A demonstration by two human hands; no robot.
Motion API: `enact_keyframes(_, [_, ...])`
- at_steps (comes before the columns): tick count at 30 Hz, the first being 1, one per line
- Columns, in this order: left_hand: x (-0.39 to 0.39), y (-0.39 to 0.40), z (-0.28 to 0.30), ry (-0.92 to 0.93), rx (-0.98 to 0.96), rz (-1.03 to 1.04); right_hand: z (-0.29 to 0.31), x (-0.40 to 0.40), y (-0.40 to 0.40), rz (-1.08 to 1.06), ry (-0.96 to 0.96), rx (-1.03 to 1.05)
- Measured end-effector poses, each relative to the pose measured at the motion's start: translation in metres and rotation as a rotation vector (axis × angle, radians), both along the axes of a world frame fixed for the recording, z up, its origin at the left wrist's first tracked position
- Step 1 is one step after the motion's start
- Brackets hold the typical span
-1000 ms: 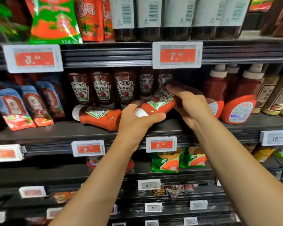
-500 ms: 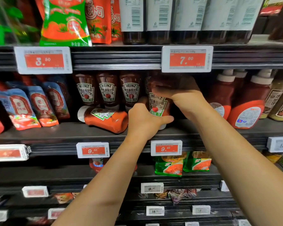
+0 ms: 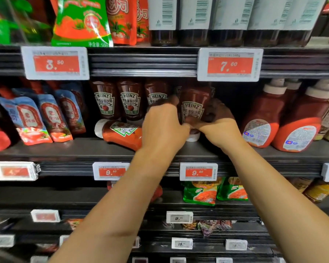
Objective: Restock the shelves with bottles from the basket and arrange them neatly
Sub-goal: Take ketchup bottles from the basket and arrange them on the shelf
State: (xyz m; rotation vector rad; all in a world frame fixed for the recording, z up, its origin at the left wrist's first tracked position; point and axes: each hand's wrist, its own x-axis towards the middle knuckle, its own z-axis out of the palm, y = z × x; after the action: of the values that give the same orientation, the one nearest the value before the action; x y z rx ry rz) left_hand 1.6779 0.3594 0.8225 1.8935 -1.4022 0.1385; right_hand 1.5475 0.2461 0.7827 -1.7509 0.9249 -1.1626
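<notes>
A Heinz ketchup bottle (image 3: 193,109) stands cap-down on the dark middle shelf (image 3: 65,150), label facing me. My left hand (image 3: 163,126) grips its left side and my right hand (image 3: 219,124) grips its right side low near the white cap. To its left stand three more upright Heinz bottles (image 3: 129,103). In front of them another Heinz bottle (image 3: 122,132) lies on its side, cap pointing left, partly behind my left hand. The basket is not in view.
Blue and red sauce pouches (image 3: 36,118) stand at the shelf's left. Large red squeeze bottles (image 3: 300,122) stand on the right. Dark bottles (image 3: 226,21) and pouches fill the shelf above. Price tags (image 3: 198,171) line the shelf edges. Green packets (image 3: 199,192) sit below.
The bottle went from tilted in both hands to upright, cap down, on the shelf further back. Both hands stayed on it, moving deeper into the shelf.
</notes>
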Motion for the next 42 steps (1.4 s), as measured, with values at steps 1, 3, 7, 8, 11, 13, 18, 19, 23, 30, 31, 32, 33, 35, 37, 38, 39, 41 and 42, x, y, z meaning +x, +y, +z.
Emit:
enact_keyframes(1, [0.006,-0.001,0.007,-0.066,0.001,0.018,0.001,0.002,-0.003,-0.016,0.019,0.001])
enact_keyframes(3, [0.021,-0.008,0.022,-0.194,0.069,0.073,0.004,0.005,-0.008,-0.036,0.051,0.016])
enact_keyframes(7, [0.04,-0.024,0.035,-0.355,0.206,0.132,0.006,0.012,-0.017,-0.067,0.038,0.026])
enact_keyframes(8, [0.043,-0.027,0.035,-0.377,0.202,0.139,0.005,0.013,-0.019,-0.078,0.032,0.021])
enact_keyframes(11, [0.05,-0.031,0.034,-0.407,0.19,0.155,0.003,0.018,-0.024,-0.104,0.053,0.009])
enact_keyframes(13, [0.055,-0.032,0.032,-0.437,0.196,0.152,0.003,0.022,-0.026,-0.132,0.104,-0.007])
enact_keyframes(18, [0.064,-0.035,0.026,-0.454,0.15,0.14,0.01,0.031,-0.022,-0.263,0.309,-0.083])
enact_keyframes(19, [0.066,-0.036,0.025,-0.447,0.132,0.128,0.011,0.033,-0.021,-0.261,0.32,-0.093])
enact_keyframes(23, [0.073,-0.038,0.02,-0.412,0.098,0.074,0.016,0.041,-0.019,-0.22,0.307,-0.099])
enact_keyframes(30, [0.073,-0.028,0.019,-0.33,0.099,-0.024,0.014,0.039,-0.022,-0.173,0.34,-0.058])
enact_keyframes(31, [0.074,-0.022,0.018,-0.308,0.046,-0.053,0.013,0.037,-0.021,-0.187,0.365,-0.052])
enact_keyframes(32, [0.075,-0.015,0.016,-0.285,-0.026,-0.077,0.013,0.035,-0.018,-0.214,0.409,-0.061])
enact_keyframes(33, [0.078,-0.005,0.013,-0.26,-0.096,-0.086,0.012,0.031,-0.013,-0.245,0.463,-0.09])
enact_keyframes(35, [0.09,0.015,0.004,-0.198,-0.191,-0.054,0.01,0.02,0.002,-0.257,0.489,-0.167])
enact_keyframes(37, [0.109,0.033,-0.009,-0.158,-0.2,0.026,0.008,0.012,0.021,-0.163,0.378,-0.178])
enact_keyframes(38, [0.119,0.04,-0.015,-0.13,-0.181,0.054,0.008,0.011,0.031,-0.094,0.365,-0.173])
enact_keyframes(39, [0.129,0.047,-0.021,-0.092,-0.153,0.066,0.009,0.014,0.042,-0.016,0.387,-0.165])
enact_keyframes(41, [0.145,0.059,-0.03,-0.017,-0.12,0.052,0.012,0.028,0.062,0.116,0.459,-0.128])
enact_keyframes(42, [0.152,0.063,-0.035,0.01,-0.111,0.047,0.013,0.038,0.07,0.162,0.491,-0.12])
